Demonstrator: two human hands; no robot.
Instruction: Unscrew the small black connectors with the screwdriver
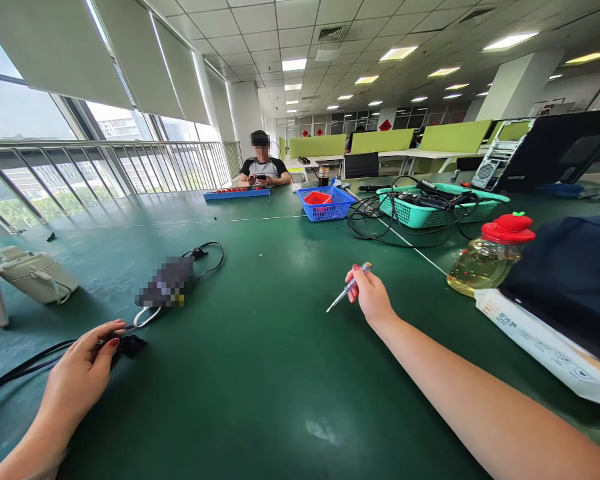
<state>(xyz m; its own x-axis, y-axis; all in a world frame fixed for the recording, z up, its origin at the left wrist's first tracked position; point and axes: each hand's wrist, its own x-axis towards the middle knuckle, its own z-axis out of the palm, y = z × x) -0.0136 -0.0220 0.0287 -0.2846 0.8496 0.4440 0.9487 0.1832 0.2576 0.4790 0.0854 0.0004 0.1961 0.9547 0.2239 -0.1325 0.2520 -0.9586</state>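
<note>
Currently the left hand (83, 373) at 8 o'clock pinches a black plug (129, 345) against the table (260, 373), fingers closed on it, its cable (20, 367) trailing off left. Right hand (373, 297) at 2 o'clock holds a screwdriver (349, 287) raised off the table, fingers clamped on the handle, tip pointing toward 8 o'clock, well apart from the plug. Step in hand, as judged: tool gripped, not yet at the plug; next move calls for bringing the tip across and steadying the plug. Path between looks bare. Near 10 o'clock: a pouch (167, 283). At 3 o'clock: bottle (485, 260), packet (540, 343). Far, 12 o'clock: blue basket (327, 203), teal basket (430, 207), seated person (263, 167).
</note>
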